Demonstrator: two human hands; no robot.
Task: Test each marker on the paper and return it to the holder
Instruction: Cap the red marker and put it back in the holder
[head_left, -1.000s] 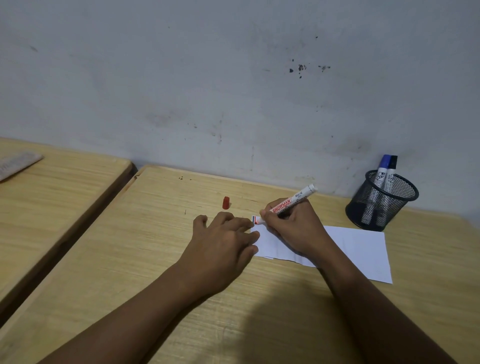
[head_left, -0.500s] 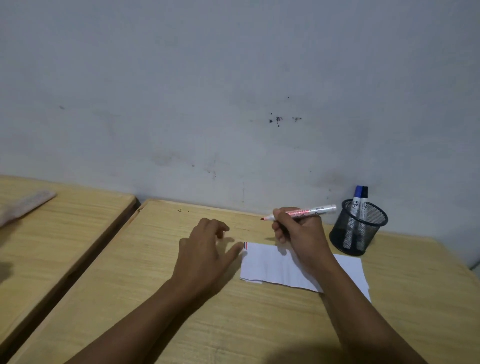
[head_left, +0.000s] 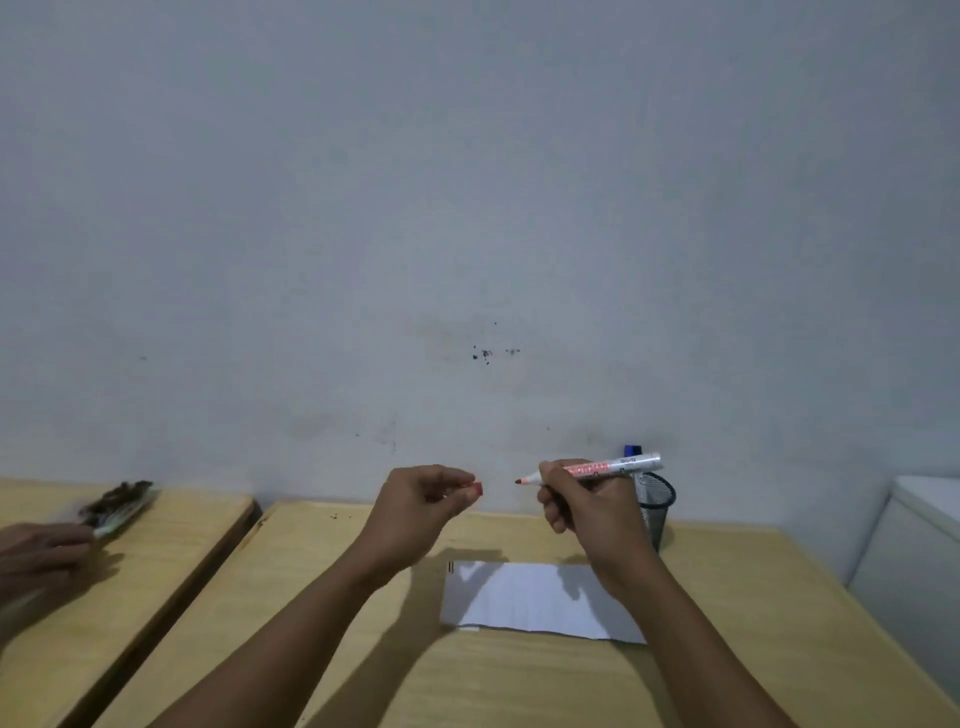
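My right hand (head_left: 587, 506) grips a white marker (head_left: 615, 465) with a red tip, held level above the table, tip pointing left. My left hand (head_left: 421, 506) pinches the small red cap (head_left: 476, 489) between thumb and fingers, a short gap left of the tip. Both hands hover over the white paper (head_left: 524, 597), which lies flat on the wooden table (head_left: 727, 649) with small marks at its upper left corner. The black mesh holder (head_left: 657, 506) stands behind my right hand, with a blue marker (head_left: 632, 450) poking out of it.
A second wooden table (head_left: 156, 545) stands to the left across a narrow gap. Another person's hand (head_left: 41, 556) rests there next to a blurred dark object (head_left: 117, 506). A white cabinet (head_left: 914, 571) stands at the right. The grey wall is close behind.
My left hand picked the red cap off the table and rose with it. My right hand lifted the marker off the paper and turned it level. The camera tilted upward.
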